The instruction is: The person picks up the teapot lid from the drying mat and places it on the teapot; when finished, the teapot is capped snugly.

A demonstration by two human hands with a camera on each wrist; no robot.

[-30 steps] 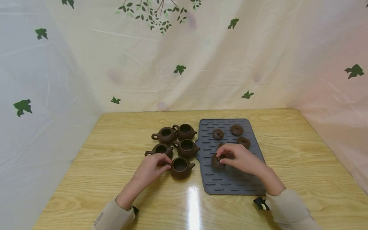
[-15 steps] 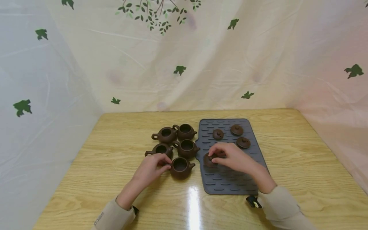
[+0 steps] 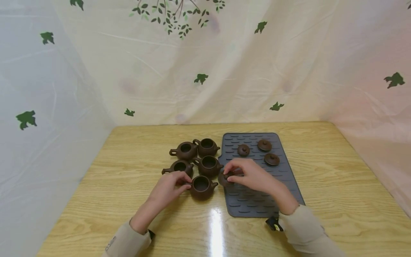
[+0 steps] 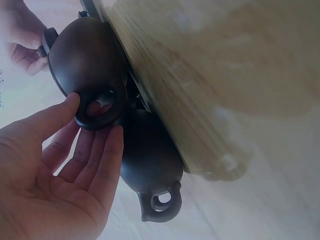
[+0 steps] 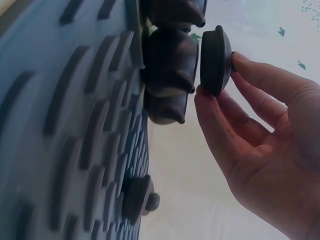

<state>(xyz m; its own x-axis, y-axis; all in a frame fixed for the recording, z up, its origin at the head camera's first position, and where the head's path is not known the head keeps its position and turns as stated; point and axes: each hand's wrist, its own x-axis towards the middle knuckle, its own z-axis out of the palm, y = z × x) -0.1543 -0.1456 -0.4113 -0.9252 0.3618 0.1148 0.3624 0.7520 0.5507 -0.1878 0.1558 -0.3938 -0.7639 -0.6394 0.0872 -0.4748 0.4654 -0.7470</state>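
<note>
My left hand (image 3: 168, 190) pinches the handle (image 4: 94, 123) of the nearest dark brown teapot (image 3: 202, 194), thumb on one side and fingers on the other. This teapot stands lidless on the table, spout pointing right. By its knob, my right hand (image 3: 253, 175) holds a brown teapot lid (image 5: 215, 62), raised off the mat. In the head view the lid shows over the mat's left edge, just right of the teapot's spout, partly covered by my fingers. Behind the held teapot, several more lidless teapots (image 3: 209, 167) stand close together.
A grey ridged mat (image 3: 244, 210) lies right of the teapots. Three lids rest on it: a small one (image 3: 243, 150) and two wider ones, one at the back (image 3: 264, 145) and one nearer (image 3: 272, 159). A printed cloth (image 3: 160, 89) hangs behind the wooden table (image 3: 106, 200).
My right hand has carried the lid leftward across the mat to its left edge, toward the nearest teapot. My left hand keeps its place on the handle.
</note>
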